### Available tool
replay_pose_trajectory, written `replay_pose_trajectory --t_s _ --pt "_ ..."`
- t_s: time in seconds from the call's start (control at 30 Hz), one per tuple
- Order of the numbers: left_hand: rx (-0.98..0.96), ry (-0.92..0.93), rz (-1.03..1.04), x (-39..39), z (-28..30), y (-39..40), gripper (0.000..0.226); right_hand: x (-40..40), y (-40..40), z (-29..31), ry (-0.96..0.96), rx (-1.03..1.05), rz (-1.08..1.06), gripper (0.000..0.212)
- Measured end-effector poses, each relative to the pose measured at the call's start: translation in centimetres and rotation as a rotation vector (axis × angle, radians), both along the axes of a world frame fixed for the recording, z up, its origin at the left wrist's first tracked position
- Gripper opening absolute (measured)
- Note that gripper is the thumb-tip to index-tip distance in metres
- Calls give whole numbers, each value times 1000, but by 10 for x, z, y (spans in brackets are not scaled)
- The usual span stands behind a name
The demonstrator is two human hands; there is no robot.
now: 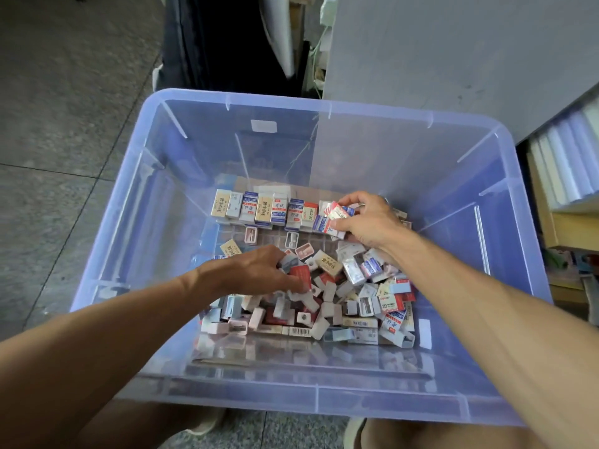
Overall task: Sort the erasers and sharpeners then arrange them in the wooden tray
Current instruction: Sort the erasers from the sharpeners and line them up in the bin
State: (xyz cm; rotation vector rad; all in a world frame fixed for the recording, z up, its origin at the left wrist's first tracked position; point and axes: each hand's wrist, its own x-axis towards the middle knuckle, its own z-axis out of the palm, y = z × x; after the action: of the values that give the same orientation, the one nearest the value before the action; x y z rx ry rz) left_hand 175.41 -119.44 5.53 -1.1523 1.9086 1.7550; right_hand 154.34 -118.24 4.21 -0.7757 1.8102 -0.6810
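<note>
Mid-sort inside a clear bin (505, 150): the right hand (366, 222) pinched an eraser (338, 211) at the far row (262, 207); the left hand (259, 270) gripped pieces in the near loose pile (350, 286). Next, seating that eraser upright beside the row.

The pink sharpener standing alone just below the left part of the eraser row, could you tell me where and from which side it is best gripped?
Pinch the pink sharpener across its two long side faces, coming straight down from above. It stands apart on a bare stretch of the tray floor, so both sides look free, whereas the eraser row crowds its far end. The left hand is nearer.
</note>
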Motion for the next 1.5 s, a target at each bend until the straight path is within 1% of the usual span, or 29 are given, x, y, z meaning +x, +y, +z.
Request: replay_pose_trajectory --t_s 0.13,0.23,0.43,0.6,0.7,0.83,0.9,1.0,1.1,1.17,1.23,1.4,1.43,1.5 --pt "26 -42 58 8 1 0 30 20 -8 -9 8 -27 -153 39" --pt "65 -83 99 11 -1 0 43 38 -14 -13 26 -37 -208 41" --pt "45 -143 153 9 2 -5 45 48 -25 -10 230 38 -92 37" --pt "-30 -88 232 7 17 -10 23 34 -20 -11 213 71 -84 16" --pt "-53 -71 313 8 25 -14 23 31 -20 -14 224 109 -42 15" --pt "-89 -86 421 16 33 -16 33 41 -26 -14 273 113 42 17" --pt "-100 -80 444 20 37 -14 26 42 -29 -12 279 117 87 19" --pt "-83 -81 444 21 40 -9 22 32 -25 -6 276 92 78 20" --pt "-42 -75 438 21 39 -6 20 17 -14 -3 346 60 21 26" --pt "-6 -61 444 20 41 -5 20 10 -12 -3 399 81 7 27" --pt "22 -47 436 19 43 -4 21 10 -16 -4 391 104 15 27" --pt "14 -30 448 19 43 -4 20 21 -30 -11 395 115 61 14" --pt "13 -26 457 19 43 -5 20 20 -31 -11 424 100 87 14" --pt "10 -24 487 18 44 -6 19 17 -25 -8 546 16 165 15"
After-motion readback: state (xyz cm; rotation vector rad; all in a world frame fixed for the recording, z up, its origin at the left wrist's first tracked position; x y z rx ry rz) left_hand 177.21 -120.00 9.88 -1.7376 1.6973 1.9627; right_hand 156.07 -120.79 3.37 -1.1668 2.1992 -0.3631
